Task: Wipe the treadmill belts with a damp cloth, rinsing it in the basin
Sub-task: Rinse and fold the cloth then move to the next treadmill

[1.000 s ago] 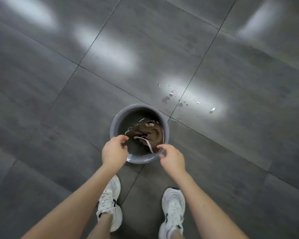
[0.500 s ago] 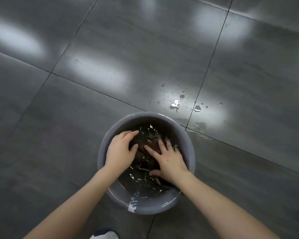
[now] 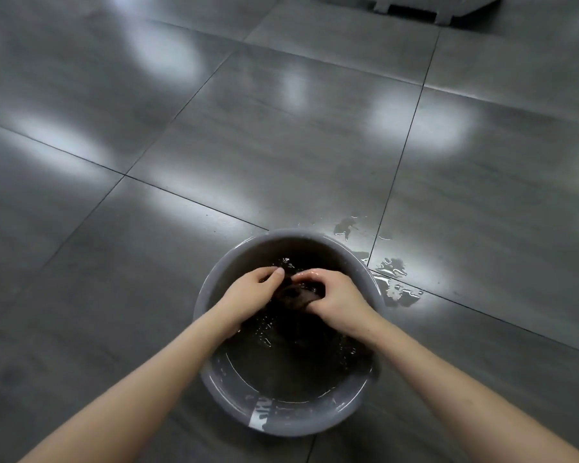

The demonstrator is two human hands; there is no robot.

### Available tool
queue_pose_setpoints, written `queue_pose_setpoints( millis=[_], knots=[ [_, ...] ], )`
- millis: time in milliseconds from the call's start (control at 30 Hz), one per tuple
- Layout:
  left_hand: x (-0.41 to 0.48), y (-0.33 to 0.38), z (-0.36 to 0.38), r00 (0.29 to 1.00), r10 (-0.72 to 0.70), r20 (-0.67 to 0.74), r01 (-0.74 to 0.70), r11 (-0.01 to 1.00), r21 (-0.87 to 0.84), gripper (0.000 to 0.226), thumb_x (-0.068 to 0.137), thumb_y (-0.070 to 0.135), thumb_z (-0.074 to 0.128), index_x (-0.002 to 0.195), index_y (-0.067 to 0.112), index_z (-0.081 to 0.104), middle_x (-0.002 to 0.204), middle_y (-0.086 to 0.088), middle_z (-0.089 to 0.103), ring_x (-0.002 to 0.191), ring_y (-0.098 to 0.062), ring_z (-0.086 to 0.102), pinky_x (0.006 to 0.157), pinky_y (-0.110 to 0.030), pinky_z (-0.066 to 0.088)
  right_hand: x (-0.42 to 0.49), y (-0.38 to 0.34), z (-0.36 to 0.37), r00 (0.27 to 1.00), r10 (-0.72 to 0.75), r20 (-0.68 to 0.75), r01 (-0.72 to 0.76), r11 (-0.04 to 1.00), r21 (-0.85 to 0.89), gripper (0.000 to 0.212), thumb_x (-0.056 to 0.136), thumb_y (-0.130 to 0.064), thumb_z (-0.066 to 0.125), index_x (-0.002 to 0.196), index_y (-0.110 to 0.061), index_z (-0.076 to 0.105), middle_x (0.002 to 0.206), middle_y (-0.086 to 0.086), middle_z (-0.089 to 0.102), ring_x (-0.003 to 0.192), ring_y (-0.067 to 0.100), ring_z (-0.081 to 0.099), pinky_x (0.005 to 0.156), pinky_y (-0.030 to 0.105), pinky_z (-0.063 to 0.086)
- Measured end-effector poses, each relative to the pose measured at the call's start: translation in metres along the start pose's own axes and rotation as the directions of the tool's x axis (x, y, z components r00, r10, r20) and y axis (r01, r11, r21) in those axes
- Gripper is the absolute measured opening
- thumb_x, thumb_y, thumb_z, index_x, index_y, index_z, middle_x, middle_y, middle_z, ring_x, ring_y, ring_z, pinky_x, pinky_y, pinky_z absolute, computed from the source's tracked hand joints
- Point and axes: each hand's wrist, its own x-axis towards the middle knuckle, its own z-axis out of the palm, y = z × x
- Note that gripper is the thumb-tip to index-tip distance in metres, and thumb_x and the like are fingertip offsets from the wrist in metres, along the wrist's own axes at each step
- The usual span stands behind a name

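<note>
Basin (image 3: 315, 419) sat on the grey tiled floor (image 3: 147, 262), near and centre, part-filled with dark water (image 3: 291, 355). Both forearms reached down into it from the near edge.

Cloth (image 3: 296, 295), dark brown and bunched, lay between the two hands over the far half of the basin, at or just above the water surface; which of the two could not be told.

Left hand (image 3: 253, 290) was clenched on the cloth's left end, fingers curled over it. Right hand (image 3: 336, 300) gripped the right end the same way, knuckles up. The hands were nearly touching, with the wad squeezed between them. Judged purpose: working the cloth against itself under two grips to loosen dirt, and doing it low inside the basin walls so the run-off fell back in.

Step judged: the rinse, with wringing-out likely the next need before any wiping.

Puddles (image 3: 393, 279) lay on the tiles just beside the basin's far right rim, so a slip risk there. A white object (image 3: 432, 8) showed at the far edge, well apart from the basin; what it was could not be told.
</note>
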Motion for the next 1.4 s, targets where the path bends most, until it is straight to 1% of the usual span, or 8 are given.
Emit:
queue_pose_setpoints(
  millis=[233, 467, 567, 767, 933, 1067, 1200, 1400],
  knots=[
    [-0.018, 0.011, 0.022, 0.974, -0.149, 0.173, 0.224, 0.768, -0.6, 0.045, 0.091, 0.054, 0.049, 0.095, 0.017, 0.073, 0.098, -0.007, 0.074, 0.095, -0.025, 0.068, 0.086, -0.037, 0.049, -0.032, -0.012, 0.007, 0.998, 0.064, -0.02, -0.038, 0.785, 0.618, 0.058, 0.055, 0.002, 0.063, 0.107, -0.023, 0.06, 0.108, 0.0, 0.066, 0.097, 0.001, 0.061, 0.079, 0.014, 0.047],
    [-0.026, 0.012, 0.061, 0.977, -0.195, -0.087, 0.094, 0.759, -0.644, 0.046, 0.096, 0.052, 0.038, 0.111, 0.013, 0.057, 0.11, -0.003, 0.065, 0.103, -0.017, 0.059, 0.083, -0.041, 0.046, -0.03, 0.016, 0.043, 0.956, 0.17, -0.24, -0.154, 0.984, 0.085, 0.055, 0.095, -0.037, 0.05, 0.145, -0.026, 0.031, 0.135, -0.001, 0.045, 0.129, 0.011, 0.039, 0.107, 0.025, 0.028],
    [-0.024, 0.008, 0.065, 0.968, -0.167, -0.186, 0.012, 0.775, -0.632, 0.05, 0.098, 0.05, 0.032, 0.108, 0.009, 0.058, 0.106, -0.009, 0.066, 0.103, -0.02, 0.061, 0.098, -0.041, 0.046, -0.029, 0.013, 0.048, 0.948, 0.028, -0.318, -0.042, 0.998, -0.037, 0.033, 0.094, -0.05, 0.042, 0.113, -0.027, 0.056, 0.11, -0.009, 0.061, 0.106, 0.009, 0.056, 0.086, 0.029, 0.042],
    [-0.021, 0.005, 0.058, 0.951, -0.128, -0.28, -0.048, 0.837, -0.545, 0.045, 0.102, 0.034, 0.033, 0.079, 0.006, 0.059, 0.078, -0.007, 0.063, 0.075, -0.016, 0.057, 0.068, -0.029, 0.045, -0.019, 0.005, 0.056, 0.884, -0.118, -0.452, 0.062, 0.989, -0.137, 0.045, 0.089, -0.056, 0.023, 0.063, -0.023, 0.039, 0.055, -0.005, 0.045, 0.056, 0.016, 0.043, 0.056, 0.032, 0.029],
    [-0.02, -0.004, 0.045, 0.973, -0.076, -0.218, -0.006, 0.935, -0.354, 0.035, 0.1, 0.038, 0.038, 0.079, 0.014, 0.052, 0.079, -0.004, 0.056, 0.072, -0.017, 0.048, 0.066, -0.031, 0.039, -0.011, 0.009, 0.049, 0.931, -0.118, -0.346, 0.011, 0.955, -0.296, 0.053, 0.09, -0.05, 0.015, 0.077, -0.013, 0.05, 0.077, 0.011, 0.06, 0.073, 0.034, 0.056, 0.063, 0.038, 0.033],
    [-0.023, -0.007, 0.022, 0.995, -0.094, -0.019, 0.088, 0.977, -0.196, 0.038, 0.097, 0.049, 0.039, 0.122, 0.023, 0.05, 0.11, -0.003, 0.06, 0.09, -0.017, 0.06, 0.078, -0.033, 0.051, -0.012, 0.026, 0.051, 0.939, -0.015, -0.343, -0.196, 0.796, -0.572, 0.038, 0.079, -0.039, 0.067, 0.106, -0.013, 0.059, 0.098, 0.013, 0.059, 0.083, 0.034, 0.058, 0.066, 0.042, 0.047],
    [-0.026, -0.008, 0.002, 0.994, -0.1, -0.039, 0.093, 0.984, -0.15, 0.049, 0.096, 0.056, 0.027, 0.141, 0.037, 0.038, 0.146, -0.001, 0.041, 0.132, -0.023, 0.039, 0.108, -0.049, 0.033, -0.016, 0.042, 0.067, 0.995, -0.095, 0.012, 0.063, 0.548, -0.834, 0.071, 0.056, -0.051, 0.078, 0.121, -0.037, 0.054, 0.116, 0.012, 0.062, 0.095, 0.035, 0.062, 0.075, 0.052, 0.052],
    [-0.037, 0.004, -0.007, 0.981, -0.191, 0.042, 0.195, 0.939, -0.284, 0.052, 0.099, 0.054, 0.022, 0.144, 0.03, 0.036, 0.145, 0.004, 0.042, 0.13, -0.021, 0.041, 0.102, -0.041, 0.033, -0.018, 0.028, 0.059, 0.993, -0.047, 0.108, 0.115, 0.603, -0.789, 0.073, 0.083, -0.023, 0.06, 0.147, -0.028, 0.025, 0.147, 0.018, 0.024, 0.122, 0.039, 0.038, 0.084, 0.045, 0.046]
  ],
)
